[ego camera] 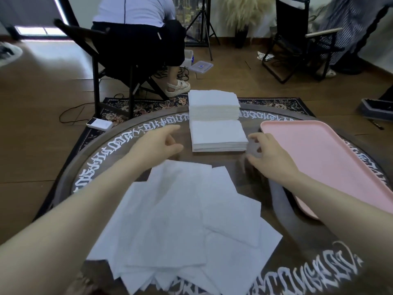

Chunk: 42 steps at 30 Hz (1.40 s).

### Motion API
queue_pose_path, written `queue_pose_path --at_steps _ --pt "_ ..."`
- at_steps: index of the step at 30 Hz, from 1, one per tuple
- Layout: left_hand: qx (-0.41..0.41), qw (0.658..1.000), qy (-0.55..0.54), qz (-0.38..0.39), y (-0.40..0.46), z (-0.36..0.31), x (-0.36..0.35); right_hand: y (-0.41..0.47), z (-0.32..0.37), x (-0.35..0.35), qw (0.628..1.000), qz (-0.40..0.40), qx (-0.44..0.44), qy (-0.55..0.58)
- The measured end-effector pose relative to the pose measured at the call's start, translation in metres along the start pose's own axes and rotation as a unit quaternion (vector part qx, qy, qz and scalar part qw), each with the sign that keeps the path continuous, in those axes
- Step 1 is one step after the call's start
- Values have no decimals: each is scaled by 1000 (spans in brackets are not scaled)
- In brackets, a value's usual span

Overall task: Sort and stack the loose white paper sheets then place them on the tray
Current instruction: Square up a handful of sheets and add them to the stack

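So both hands are reaching out over the table (302, 237) toward the low stack (219, 135), one on each side of it. Left hand (161, 143) is hovering just off the stack's left edge with the fingers loosely curled, holding nothing. Right hand (265, 153) is sitting right at the stack's near right corner, fingers bent toward the edge. It's a bit blurred there, so I can't tell if it's actually pinching the corner or just about to.

My guess is the two hands are flanking it like that to square up the edges or scoop the whole bundle at once, since a soft pile like this is probably going to slump if you grab it from one side only.

Behind it a taller stack (213, 106) is sitting touching the low one's far edge, neat already. The tray (319, 154) is lying just right of the stacks with nothing on it, so nothing's been delivered yet. Parking it that close makes sense, short carry.

Closer to the body, the loose sheets (182, 226) are fanned out and overlapping every which way, so the sorting part is looking far from done.

Another person is sitting on a chair (110, 67) past the table, back turned.
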<state>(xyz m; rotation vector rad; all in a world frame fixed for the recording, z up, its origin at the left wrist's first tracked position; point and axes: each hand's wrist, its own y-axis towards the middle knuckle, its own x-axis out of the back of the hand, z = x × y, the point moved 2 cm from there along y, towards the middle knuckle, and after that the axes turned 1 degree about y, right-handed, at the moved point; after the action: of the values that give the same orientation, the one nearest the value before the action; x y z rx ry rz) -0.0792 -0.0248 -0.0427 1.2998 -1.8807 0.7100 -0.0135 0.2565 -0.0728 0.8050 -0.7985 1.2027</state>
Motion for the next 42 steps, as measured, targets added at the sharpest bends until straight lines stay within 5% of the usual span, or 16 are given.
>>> queue_pose_path --at_steps 4,9,13,20,26,31,38,42 --pt "54 997 29 -46 -54 29 24 -33 12 8 997 49 -31 50" --pt "127 968 178 120 -131 47 5 -74 22 12 985 120 -95 83" --pt "106 966 157 174 -170 39 -18 -99 23 12 959 161 -177 155" --pt "70 971 172 148 -192 29 -36 -125 30 13 890 259 -253 277" --pt "39 974 205 85 -191 27 -54 -123 33 5 887 269 -263 266" --pt "35 971 205 121 -187 37 -57 -111 26 12 876 170 -269 362" --pt "38 968 208 133 -187 39 -50 -110 13 15 852 190 -348 343" --pt "40 971 200 128 -186 35 -47 -112 17 21 894 253 -301 214"
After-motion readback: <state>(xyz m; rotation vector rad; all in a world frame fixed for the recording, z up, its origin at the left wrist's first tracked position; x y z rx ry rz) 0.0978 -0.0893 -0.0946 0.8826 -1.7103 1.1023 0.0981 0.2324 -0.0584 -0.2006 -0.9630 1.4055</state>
